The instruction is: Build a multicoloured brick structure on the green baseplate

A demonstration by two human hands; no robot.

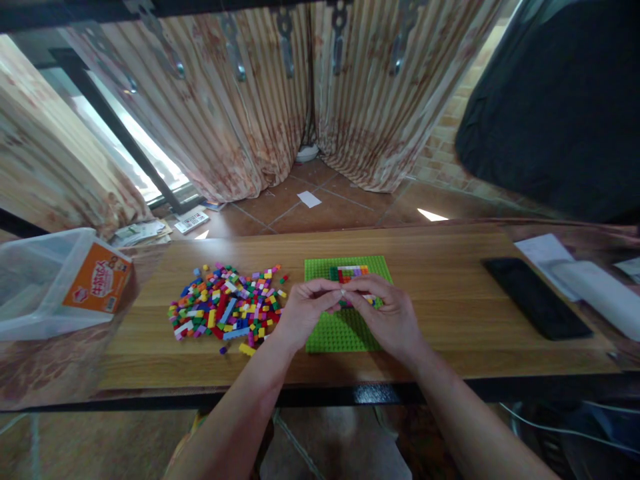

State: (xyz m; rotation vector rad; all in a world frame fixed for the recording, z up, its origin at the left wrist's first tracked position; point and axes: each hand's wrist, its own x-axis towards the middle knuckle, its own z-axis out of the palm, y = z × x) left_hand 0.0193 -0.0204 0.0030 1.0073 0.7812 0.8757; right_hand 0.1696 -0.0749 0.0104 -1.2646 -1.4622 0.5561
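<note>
My left hand (311, 308) and my right hand (391, 313) meet fingertip to fingertip above a green studded baseplate (330, 337). Both are closed in a pinch on a small whitish piece, apparently a toy building brick (343, 293), mostly covered by the fingers. Behind the fingertips, rows of coloured bricks (357, 271) are fixed on the plate, in green, red, white, purple and orange; my hands hide part of them. Left of the plate spreads a pile of loose toy bricks (227, 303) in many colours and lengths, close to my left hand.
A clear plastic bin (37, 287) with an orange label stands at the left. On the wooden table (450, 280), a black tablet-like slab (537, 298) lies to the right, beside white papers (547, 250). Curtains (240, 113) hang beyond the table.
</note>
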